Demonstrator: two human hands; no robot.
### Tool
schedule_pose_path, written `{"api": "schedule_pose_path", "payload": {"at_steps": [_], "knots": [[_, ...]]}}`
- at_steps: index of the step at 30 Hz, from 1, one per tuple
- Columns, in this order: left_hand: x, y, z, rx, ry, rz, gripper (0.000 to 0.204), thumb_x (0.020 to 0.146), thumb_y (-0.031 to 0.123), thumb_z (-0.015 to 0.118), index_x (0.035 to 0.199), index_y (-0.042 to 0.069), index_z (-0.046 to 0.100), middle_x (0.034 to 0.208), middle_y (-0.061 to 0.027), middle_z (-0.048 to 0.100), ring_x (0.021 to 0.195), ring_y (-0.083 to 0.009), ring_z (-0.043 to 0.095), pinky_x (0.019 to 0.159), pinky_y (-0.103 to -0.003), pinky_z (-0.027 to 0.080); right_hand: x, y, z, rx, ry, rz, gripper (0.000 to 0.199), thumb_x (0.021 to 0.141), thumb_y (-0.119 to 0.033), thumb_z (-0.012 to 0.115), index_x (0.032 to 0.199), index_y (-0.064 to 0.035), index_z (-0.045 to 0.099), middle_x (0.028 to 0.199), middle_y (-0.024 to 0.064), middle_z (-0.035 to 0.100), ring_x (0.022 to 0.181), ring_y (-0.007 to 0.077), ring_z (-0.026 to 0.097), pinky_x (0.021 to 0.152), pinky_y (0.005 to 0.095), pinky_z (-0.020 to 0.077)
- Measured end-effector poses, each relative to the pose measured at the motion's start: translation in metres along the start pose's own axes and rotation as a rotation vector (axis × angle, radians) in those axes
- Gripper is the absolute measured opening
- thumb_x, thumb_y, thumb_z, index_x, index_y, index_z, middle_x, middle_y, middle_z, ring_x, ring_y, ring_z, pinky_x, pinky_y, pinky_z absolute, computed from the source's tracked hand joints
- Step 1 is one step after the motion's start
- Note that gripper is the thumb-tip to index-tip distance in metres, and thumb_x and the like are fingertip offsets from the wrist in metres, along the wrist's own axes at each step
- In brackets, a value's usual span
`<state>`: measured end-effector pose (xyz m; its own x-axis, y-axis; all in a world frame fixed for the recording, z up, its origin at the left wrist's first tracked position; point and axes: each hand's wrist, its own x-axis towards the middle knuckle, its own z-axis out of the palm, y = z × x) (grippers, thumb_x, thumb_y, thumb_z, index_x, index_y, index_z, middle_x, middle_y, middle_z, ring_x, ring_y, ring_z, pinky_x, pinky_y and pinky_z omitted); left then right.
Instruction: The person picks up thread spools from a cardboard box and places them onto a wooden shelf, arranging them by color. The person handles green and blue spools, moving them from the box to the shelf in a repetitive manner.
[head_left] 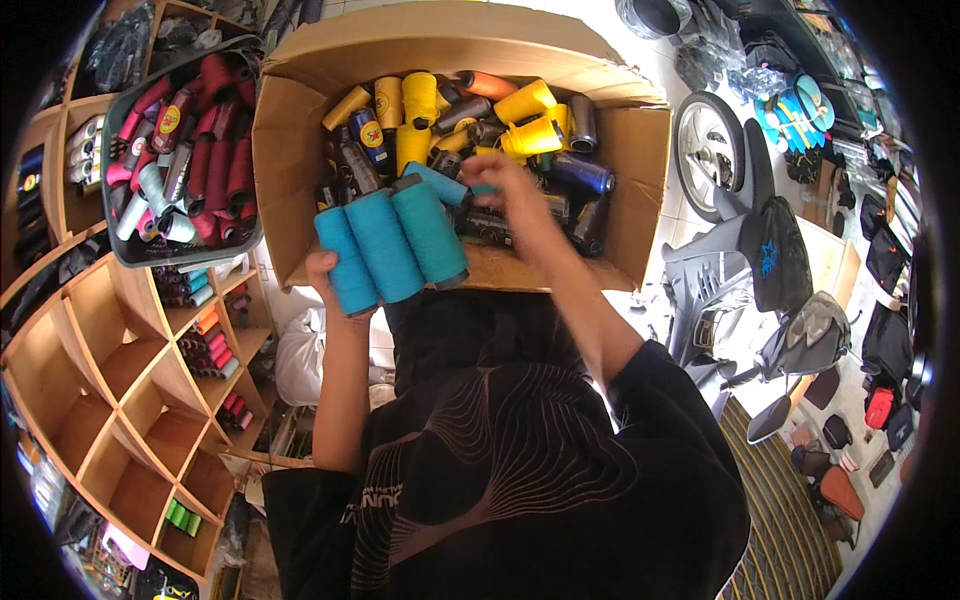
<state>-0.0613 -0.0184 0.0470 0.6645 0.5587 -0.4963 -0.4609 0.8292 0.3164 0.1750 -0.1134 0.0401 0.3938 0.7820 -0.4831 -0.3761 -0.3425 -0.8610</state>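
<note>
3 teal thread cones (pixel 390 245) side by side, upright, in left hand (pixel 325 275).

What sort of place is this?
Probably a small thread shop or storeroom: a cardboard box full of thread spools, wooden shelves holding more, and a parked scooter indoors.

matt thread spools (pixel 390 245), cardboard box (pixel 290 160)

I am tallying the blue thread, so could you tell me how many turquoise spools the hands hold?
4: three turquoise spools side by side on the left hand, one under the right hand in the cardboard box. More may be buried.
</note>
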Motion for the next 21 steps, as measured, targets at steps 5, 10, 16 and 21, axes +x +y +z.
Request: {"api": "schedule_pose_path", "payload": {"at_steps": [5, 10, 16, 21], "knots": [[-0.008, 0.012, -0.004, 0.003, 0.003, 0.043, 0.084, 0.070, 0.035, 0.067, 0.140, -0.006, 0.045, 0.133, -0.0225, 0.057, 0.115, -0.0356, 0.061, 0.101, -0.048, 0.052, 0.064, 0.026, -0.099, -0.773, 0.290, -0.096, 0.020, 0.090, -0.017, 0.060, 0.104, -0.0078, 0.073, 0.106, 0.0170, 0.073, 0.104, 0.0340, 0.069, 0.091, 0.0409, 0.0532], [-0.014, 0.018, -0.010, 0.000, 0.012, 0.086, 0.086, 0.070, 0.037, 0.067, 0.141, -0.005, 0.044, 0.134, -0.0219, 0.057, 0.116, -0.0351, 0.061, 0.100, -0.048, 0.052, 0.067, 0.044, -0.089, -1.313, 0.120, 0.375, 0.030, 0.087, -0.018, 0.063, 0.110, 0.0002, 0.070, 0.113, 0.0250, 0.069, 0.112, 0.0380, 0.066, 0.096, 0.0473, 0.0515], [-0.012, 0.016, -0.012, 0.000, 0.007, 0.109, 0.088, 0.070, 0.039, 0.067, 0.143, -0.004, 0.043, 0.135, -0.0212, 0.056, 0.117, -0.0345, 0.060, 0.100, -0.048, 0.052, 0.082, 0.064, -0.084, -1.426, 0.525, 0.339, 0.026, 0.092, -0.016, 0.059, 0.111, -0.0021, 0.070, 0.118, 0.0212, 0.066, 0.116, 0.0359, 0.061, 0.096, 0.0455, 0.0508], [-0.012, 0.013, -0.002, -0.007, 0.019, 0.133, 0.088, 0.070, 0.040, 0.067, 0.142, -0.004, 0.044, 0.133, -0.0217, 0.057, 0.115, -0.0346, 0.061, 0.100, -0.048, 0.052, 0.091, 0.076, -0.086, -1.804, 0.607, 0.335, 0.030, 0.093, -0.021, 0.059, 0.117, -0.0060, 0.069, 0.125, 0.0155, 0.053, 0.120, 0.0317, 0.047, 0.098, 0.0467, 0.0370]]}}
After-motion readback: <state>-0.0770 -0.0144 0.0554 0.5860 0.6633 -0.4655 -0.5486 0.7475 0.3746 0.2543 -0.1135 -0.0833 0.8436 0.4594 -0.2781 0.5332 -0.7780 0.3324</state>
